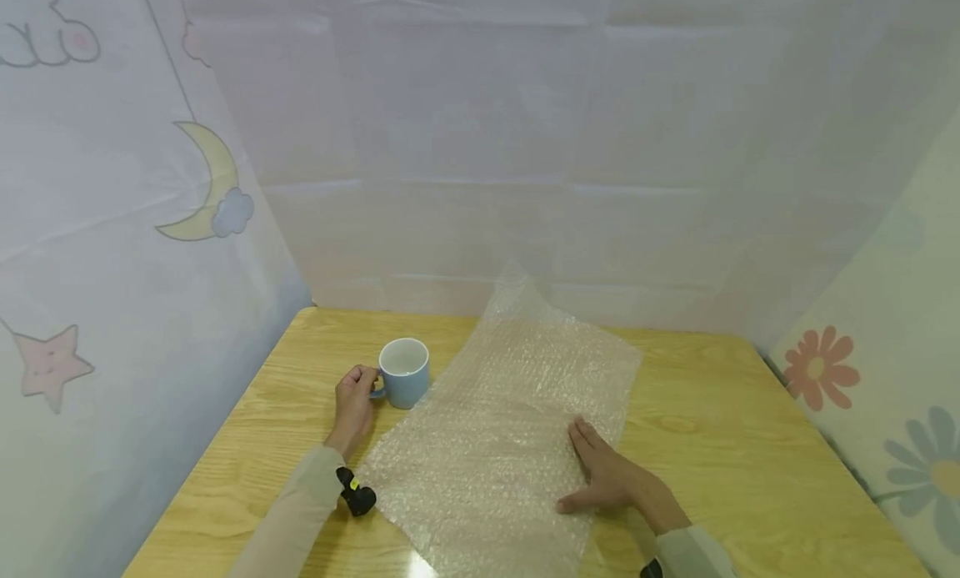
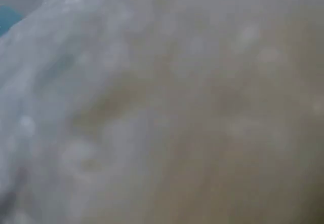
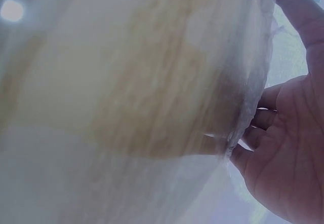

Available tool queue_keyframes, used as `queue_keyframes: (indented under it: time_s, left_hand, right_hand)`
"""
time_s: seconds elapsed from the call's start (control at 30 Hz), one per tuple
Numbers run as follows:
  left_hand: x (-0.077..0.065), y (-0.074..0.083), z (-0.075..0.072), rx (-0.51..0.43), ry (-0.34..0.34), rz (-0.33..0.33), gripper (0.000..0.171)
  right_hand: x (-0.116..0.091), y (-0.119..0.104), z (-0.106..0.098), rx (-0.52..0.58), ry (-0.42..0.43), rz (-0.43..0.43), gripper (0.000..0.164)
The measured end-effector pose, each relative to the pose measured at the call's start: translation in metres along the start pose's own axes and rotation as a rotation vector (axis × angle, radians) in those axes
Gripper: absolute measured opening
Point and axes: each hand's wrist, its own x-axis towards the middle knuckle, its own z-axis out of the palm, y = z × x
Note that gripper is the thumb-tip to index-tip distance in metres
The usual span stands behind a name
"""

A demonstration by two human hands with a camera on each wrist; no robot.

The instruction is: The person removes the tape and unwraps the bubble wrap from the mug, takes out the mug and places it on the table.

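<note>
A light blue mug (image 1: 405, 376) with a white inside stands upright on the table, its handle turned left. My left hand (image 1: 356, 403) holds it by the handle with curled fingers. Beside the mug a large sheet of clear bubble wrap (image 1: 510, 411) lies spread at a slant. My right hand (image 1: 611, 478) rests on the sheet's right side, fingers straight and thumb apart. In the right wrist view the wrap's edge (image 3: 255, 82) passes in front of the fingers of the right hand (image 3: 288, 133). Blurred wrap (image 2: 152, 107) fills most of the left wrist view.
The wooden table (image 1: 720, 419) reaches back to a pale hanging cloth (image 1: 600, 144). Patterned cloth walls stand on the left (image 1: 112, 294) and right (image 1: 885, 328). A far corner of the wrap points up near the back cloth. A black wrist camera (image 1: 356, 492) sits at the left cuff.
</note>
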Motion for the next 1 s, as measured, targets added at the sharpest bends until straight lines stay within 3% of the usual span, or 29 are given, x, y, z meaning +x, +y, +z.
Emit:
queue_keyframes:
  time_s: [0.3, 0.43, 1.0]
  left_hand:
    - [0.008, 0.001, -0.008, 0.198, -0.094, 0.015, 0.025]
    - [0.014, 0.001, -0.009, 0.210, -0.132, -0.001, 0.026]
    - [0.032, 0.003, -0.008, 0.177, -0.183, -0.043, 0.022]
  right_hand:
    - [0.000, -0.003, 0.007, -0.007, 0.029, 0.028, 0.122]
    - [0.000, -0.006, 0.006, -0.012, 0.031, 0.037, 0.122]
    - [-0.002, -0.009, -0.001, -0.042, 0.047, 0.000, 0.122]
